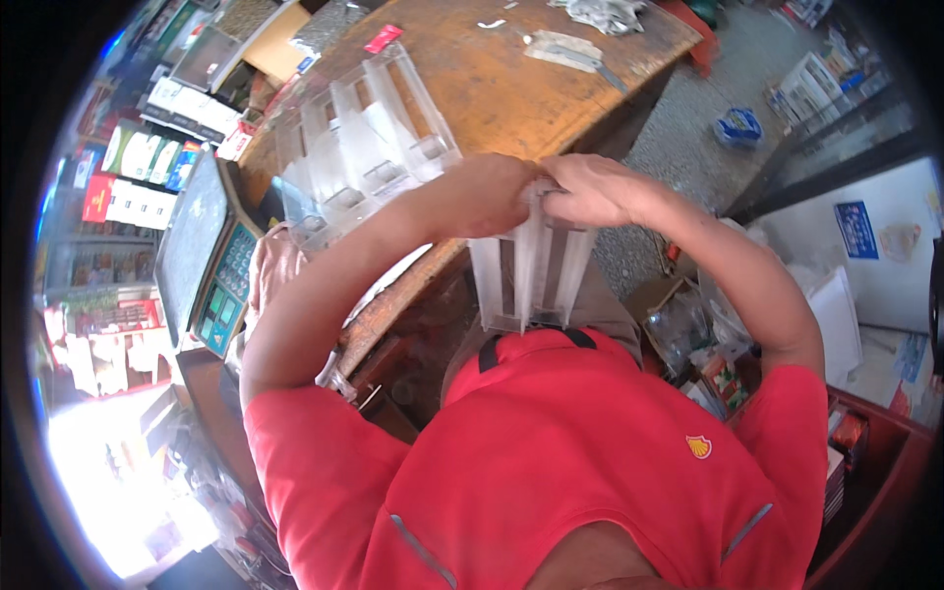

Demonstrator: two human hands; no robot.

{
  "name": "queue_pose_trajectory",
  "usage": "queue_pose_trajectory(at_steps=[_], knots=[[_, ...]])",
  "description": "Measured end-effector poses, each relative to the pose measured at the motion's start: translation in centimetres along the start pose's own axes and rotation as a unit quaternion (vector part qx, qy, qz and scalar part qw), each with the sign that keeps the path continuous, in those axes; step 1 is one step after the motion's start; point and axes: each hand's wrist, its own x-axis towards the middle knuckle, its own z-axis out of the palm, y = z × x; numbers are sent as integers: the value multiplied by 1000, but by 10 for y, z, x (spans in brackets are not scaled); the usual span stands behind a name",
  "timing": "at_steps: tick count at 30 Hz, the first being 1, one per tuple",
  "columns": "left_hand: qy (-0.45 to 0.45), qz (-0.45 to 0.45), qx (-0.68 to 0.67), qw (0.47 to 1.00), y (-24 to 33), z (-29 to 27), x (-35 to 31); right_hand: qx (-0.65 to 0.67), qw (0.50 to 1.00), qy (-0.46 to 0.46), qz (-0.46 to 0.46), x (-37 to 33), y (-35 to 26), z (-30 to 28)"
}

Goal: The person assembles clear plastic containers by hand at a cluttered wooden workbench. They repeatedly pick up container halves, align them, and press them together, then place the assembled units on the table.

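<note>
Worn wooden bench (501, 103) carries a clear divided plastic tray (346, 128); left hand (490, 195) and right hand (596, 191) fingers pinch another clear channelled tray (529, 270), work on it seemingly unfinished.

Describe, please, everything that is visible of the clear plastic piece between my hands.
The clear plastic piece looks rigid, colourless and slightly cloudy, with long ribs running along it. It extends toward the red shirt. The left hand and right hand hold its far end, partly hiding it; whether its near end touches the shirt is unclear.
</note>
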Motion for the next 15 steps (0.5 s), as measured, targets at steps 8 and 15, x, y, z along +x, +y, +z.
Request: queue_pose_trajectory(at_steps=[8, 15], knots=[[-2, -30, -3, 1000, 10, 4, 4, -61, 996, 60, 24, 6, -1, 7], [-4, -17, 43, 999, 8, 5, -2, -75, 994, 78, -1, -3, -15, 10]])
